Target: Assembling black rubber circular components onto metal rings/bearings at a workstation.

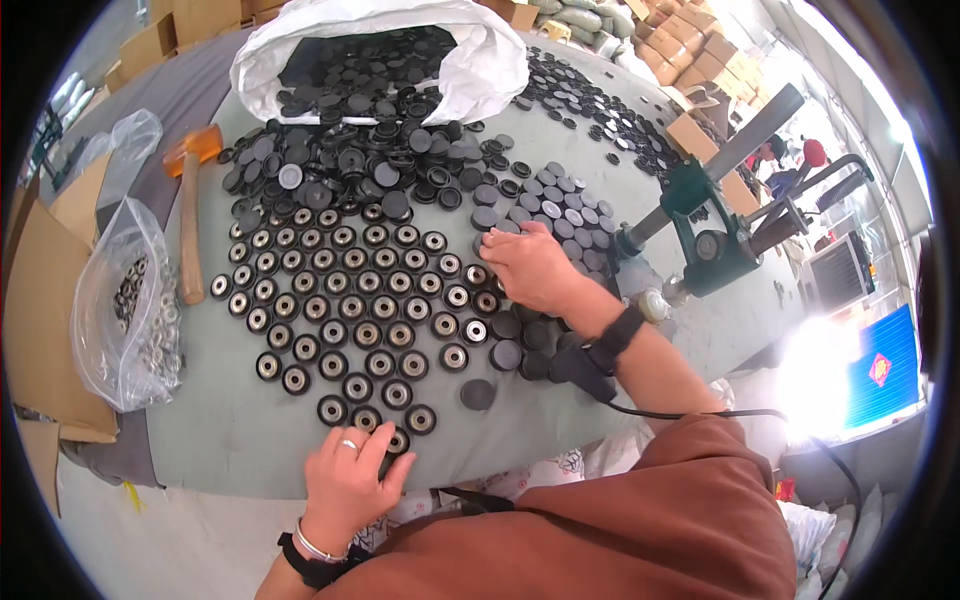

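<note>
Many black wheels [367, 334] with metal bearings in their centres lie face up in loose rows on the grey-green table. At their near edge, my left hand [345, 480] has thumb and forefinger closed around one black wheel [398, 441]. My right hand [535, 268] is at the right side of the rows, fingers bent together over a black cap that they partly hide. Round black caps [485, 218] stand just beyond those fingers, and more plain black discs [506, 353] sit below my right wrist. A single disc [477, 394] lies apart, nearer to me.
A white sack [490, 70] spills black caps [350, 165] at the back. On the left are an orange-headed mallet [190, 230], a clear bag of metal bearings [150, 330] and a cardboard box [50, 330]. A green hand press [705, 215] stands right. A cable runs from my right wrist.
</note>
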`<action>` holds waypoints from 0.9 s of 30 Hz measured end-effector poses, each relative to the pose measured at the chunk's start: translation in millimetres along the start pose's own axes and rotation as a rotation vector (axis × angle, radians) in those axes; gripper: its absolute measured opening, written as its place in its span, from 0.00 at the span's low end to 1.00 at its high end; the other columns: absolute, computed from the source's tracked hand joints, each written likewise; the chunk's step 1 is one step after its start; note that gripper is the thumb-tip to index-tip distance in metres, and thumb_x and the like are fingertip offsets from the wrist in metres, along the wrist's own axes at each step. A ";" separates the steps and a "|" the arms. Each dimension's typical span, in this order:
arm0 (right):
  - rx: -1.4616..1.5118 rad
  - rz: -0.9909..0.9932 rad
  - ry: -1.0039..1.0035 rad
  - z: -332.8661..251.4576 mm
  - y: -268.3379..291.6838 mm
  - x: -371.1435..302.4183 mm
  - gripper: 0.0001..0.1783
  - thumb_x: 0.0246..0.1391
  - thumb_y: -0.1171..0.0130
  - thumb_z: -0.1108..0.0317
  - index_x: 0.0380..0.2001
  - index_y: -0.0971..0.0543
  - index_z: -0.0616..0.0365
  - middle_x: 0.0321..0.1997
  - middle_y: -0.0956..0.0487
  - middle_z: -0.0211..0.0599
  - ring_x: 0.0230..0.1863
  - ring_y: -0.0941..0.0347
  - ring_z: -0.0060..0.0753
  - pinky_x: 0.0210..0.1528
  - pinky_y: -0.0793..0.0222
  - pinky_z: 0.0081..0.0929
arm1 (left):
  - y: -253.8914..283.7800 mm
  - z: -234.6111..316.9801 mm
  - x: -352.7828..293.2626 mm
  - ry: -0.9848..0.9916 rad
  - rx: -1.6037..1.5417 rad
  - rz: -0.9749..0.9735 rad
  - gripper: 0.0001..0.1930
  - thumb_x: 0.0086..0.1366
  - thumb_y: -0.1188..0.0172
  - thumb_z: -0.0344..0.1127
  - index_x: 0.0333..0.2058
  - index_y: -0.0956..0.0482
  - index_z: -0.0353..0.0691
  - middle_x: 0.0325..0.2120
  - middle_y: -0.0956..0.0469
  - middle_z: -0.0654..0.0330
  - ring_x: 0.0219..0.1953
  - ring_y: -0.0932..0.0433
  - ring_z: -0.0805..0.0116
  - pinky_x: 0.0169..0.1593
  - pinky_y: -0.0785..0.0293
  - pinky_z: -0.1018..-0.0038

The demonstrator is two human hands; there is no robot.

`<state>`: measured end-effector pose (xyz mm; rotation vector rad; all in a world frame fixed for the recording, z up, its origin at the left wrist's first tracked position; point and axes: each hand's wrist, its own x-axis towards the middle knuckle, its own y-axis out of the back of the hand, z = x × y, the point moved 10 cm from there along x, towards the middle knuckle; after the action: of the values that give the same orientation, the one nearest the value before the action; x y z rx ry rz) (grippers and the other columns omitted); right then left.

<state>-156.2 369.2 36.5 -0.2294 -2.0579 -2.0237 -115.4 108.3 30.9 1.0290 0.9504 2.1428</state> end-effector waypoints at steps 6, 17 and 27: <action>0.208 0.206 -0.549 126.3 26.0 60.1 0.12 0.51 0.44 0.58 0.29 0.17 0.54 0.26 0.20 0.44 0.31 0.23 0.45 0.34 0.29 0.37 | -5.0 -0.5 1.8 -0.023 0.067 -0.023 0.19 0.42 0.30 0.40 0.36 0.21 0.43 0.20 0.32 0.65 0.23 0.31 0.67 0.20 0.35 0.74; -0.032 -0.214 -0.926 225.0 -64.7 155.4 0.33 0.44 0.37 0.47 0.53 0.27 0.50 0.61 0.32 0.39 0.64 0.42 0.43 0.58 0.42 0.49 | -8.6 1.8 -2.3 -0.019 0.130 -0.111 0.24 0.41 0.29 0.39 0.39 0.22 0.40 0.23 0.31 0.63 0.23 0.32 0.64 0.23 0.35 0.72; 0.540 0.202 -0.613 137.2 33.8 61.9 0.16 0.39 0.35 0.61 0.32 0.17 0.58 0.26 0.18 0.41 0.27 0.22 0.33 0.31 0.26 0.24 | -12.6 -2.7 1.4 0.003 0.061 -0.086 0.23 0.39 0.30 0.34 0.38 0.22 0.40 0.24 0.30 0.62 0.25 0.30 0.63 0.24 0.33 0.72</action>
<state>-214.8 503.3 85.3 -0.9961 -2.7006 -1.3050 -116.1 115.7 20.3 0.9961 1.0476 2.0570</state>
